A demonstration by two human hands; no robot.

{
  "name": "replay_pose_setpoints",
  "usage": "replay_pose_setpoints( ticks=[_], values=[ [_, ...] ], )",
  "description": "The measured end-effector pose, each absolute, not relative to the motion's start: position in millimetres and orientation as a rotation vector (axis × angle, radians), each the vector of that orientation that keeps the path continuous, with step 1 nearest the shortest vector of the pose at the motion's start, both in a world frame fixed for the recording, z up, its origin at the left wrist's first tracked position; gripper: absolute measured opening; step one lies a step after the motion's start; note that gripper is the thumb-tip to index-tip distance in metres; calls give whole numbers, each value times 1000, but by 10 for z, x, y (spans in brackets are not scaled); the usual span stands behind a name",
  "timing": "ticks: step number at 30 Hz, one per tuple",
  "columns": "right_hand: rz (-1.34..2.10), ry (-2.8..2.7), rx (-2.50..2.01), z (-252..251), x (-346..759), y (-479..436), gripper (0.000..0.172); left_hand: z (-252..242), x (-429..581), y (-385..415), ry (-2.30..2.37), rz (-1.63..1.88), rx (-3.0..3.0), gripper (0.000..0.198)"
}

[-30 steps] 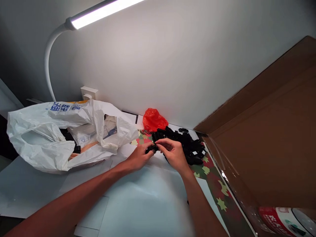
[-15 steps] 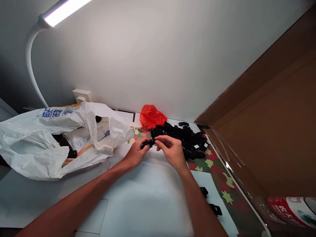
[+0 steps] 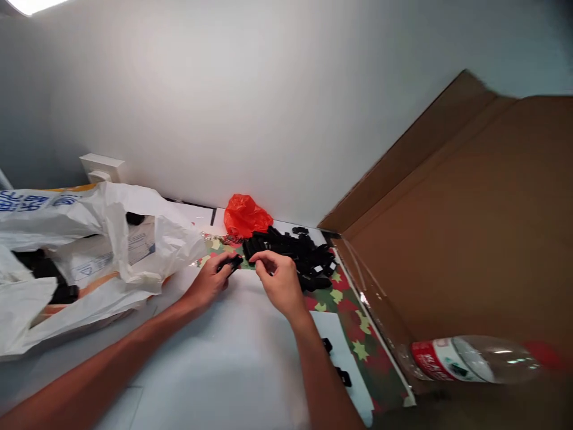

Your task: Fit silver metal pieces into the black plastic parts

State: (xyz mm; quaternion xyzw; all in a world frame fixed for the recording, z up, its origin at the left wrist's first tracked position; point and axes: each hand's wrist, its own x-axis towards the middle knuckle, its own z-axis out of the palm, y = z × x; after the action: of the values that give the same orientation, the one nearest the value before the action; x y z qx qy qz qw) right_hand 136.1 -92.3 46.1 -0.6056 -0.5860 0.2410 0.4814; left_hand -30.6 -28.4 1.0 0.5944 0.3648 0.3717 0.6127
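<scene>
My left hand [image 3: 206,282] is closed around a small black plastic piece [image 3: 233,263], whose end sticks out past the thumb. To its right, my right hand [image 3: 281,282] has thumb and forefinger bent together in a pinch, a short way from that piece. Anything between those fingertips is too small to make out. Just behind the right hand lies a heap of black plastic pieces [image 3: 295,248], a few with white patches. Two more black pieces [image 3: 344,376] rest on a white sheet, partly hidden by my right forearm.
A crumpled red plastic bag [image 3: 245,216] sits against the wall behind the heap. At left, a large white plastic bag [image 3: 174,245] gapes over black items and packaging. A cardboard panel [image 3: 447,239] stands at right, with a plastic bottle [image 3: 474,358] lying by it. Camouflage-patterned cloth [image 3: 358,328] edges the table.
The view has swung to the right, bringing more of the bottle into sight. My right fingers have come away from the black piece in my left hand, leaving a gap.
</scene>
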Motion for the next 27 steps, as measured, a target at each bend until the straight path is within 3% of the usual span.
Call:
replay_pose_setpoints(
  ticks=[3, 17, 27],
  values=[
    [752, -1326, -1386, 428, 1369, -852, 24, 31, -309, -244, 837, 869, 1321, 36],
    [836, -1097, -1218, 208, 1193, -869, 27, -42, -336, -275, 829, 896, 1273, 35],
    [538, -1116, -1085, 281, 1120, -1019, 28, -36, -369, -305, 833, 884, 1347, 31]
  ],
)
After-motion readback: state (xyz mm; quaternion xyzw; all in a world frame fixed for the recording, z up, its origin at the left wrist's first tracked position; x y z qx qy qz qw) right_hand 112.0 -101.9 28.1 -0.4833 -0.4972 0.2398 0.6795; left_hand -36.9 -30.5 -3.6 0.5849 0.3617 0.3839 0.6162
